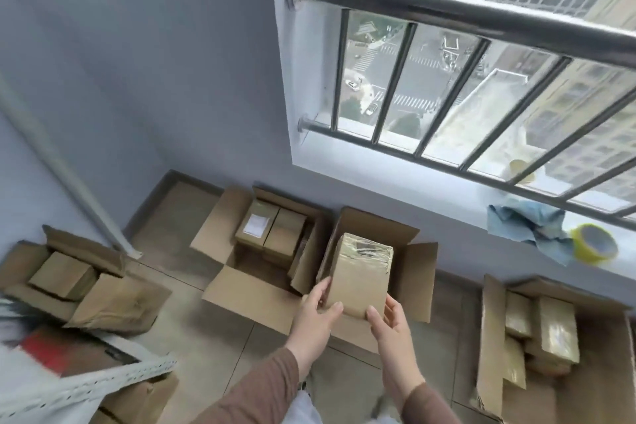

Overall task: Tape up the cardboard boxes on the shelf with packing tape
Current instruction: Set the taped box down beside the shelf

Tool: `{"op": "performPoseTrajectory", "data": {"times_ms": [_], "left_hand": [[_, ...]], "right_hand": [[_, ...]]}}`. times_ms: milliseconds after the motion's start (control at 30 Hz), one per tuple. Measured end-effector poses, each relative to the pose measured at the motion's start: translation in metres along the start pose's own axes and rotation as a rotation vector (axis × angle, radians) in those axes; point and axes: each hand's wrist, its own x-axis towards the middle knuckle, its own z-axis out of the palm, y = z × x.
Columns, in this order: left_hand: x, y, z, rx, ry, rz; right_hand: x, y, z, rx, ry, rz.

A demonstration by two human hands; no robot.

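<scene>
From my remote seat I see both hands holding one small cardboard box (358,272) in the air, above an open carton (411,272) that stands on the floor under the window. The left hand (318,311) grips the box at its near left corner, the thumb on top and the fingers curled under. The right hand (387,322) pinches the near right corner in the same way. The far end of this box is already covered with shiny clear tape, so I judge this box is finished and is going into the carton.

How far is the task? I think it is well advanced, but not complete. A carton at the right (537,337) holds several small boxes with glossy tape on them. The carton in the middle (261,244) also holds small boxes, one with a white label (256,224). The carton at the left (65,275) holds two more; I cannot tell if they are taped. The tape roll (593,246), yellowish, lies on the window sill (447,203) beside a blue cloth (530,224), well apart from both hands. A white perforated shelf rail (86,385) shows at the lower left, and what stands on the shelf is mostly hidden.

About writing: the white label is too small and blurred to read. I find no brand or print on any box.
</scene>
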Motion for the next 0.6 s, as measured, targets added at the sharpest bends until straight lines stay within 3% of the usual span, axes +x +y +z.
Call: {"op": "performPoseTrajectory", "data": {"times_ms": [400,600], "left_hand": [[0.207,-0.089,0.091,-0.22,0.161,-0.274],[0.297,-0.141,0.126,-0.454,0.196,-0.413]], "right_hand": [[0.23,0.077,-0.025,-0.04,0.033,0.17],[0.325,0.142,-0.024,-0.052,0.082,0.306]]}}
